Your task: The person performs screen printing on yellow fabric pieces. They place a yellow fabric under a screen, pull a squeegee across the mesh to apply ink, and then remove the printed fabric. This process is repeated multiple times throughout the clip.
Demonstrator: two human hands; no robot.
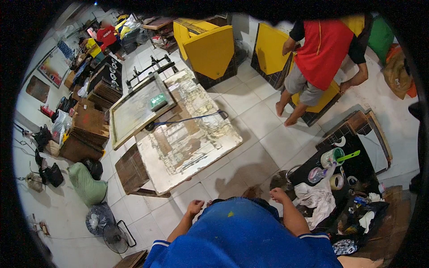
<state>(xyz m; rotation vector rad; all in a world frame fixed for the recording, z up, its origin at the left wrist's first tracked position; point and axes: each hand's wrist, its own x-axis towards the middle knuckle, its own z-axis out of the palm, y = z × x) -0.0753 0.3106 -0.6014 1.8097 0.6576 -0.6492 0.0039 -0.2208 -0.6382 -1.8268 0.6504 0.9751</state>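
Note:
My left hand (195, 207) hangs at the left of my blue shirt with its fingers loosely curled and nothing visible in them. My right hand (278, 194) is curled too, apparently empty, beside a black side table (355, 164) holding a white cloth (316, 200), a tape roll (337, 181) and a paint jar (329, 157) with a green-handled tool (348, 156). In front of me stands a stained white worktable (192, 149) with a screen frame (121, 133), a green block (158, 102) and a blue cord (192, 118) on it.
A co-worker in red (321, 49) stands barefoot among yellow-black panels (205, 49). Two people (106, 36) are at the back left. Cartons (85, 125), sacks (88, 183) and a fan (115, 238) line the left side. A cluttered black bag (366, 210) is at right.

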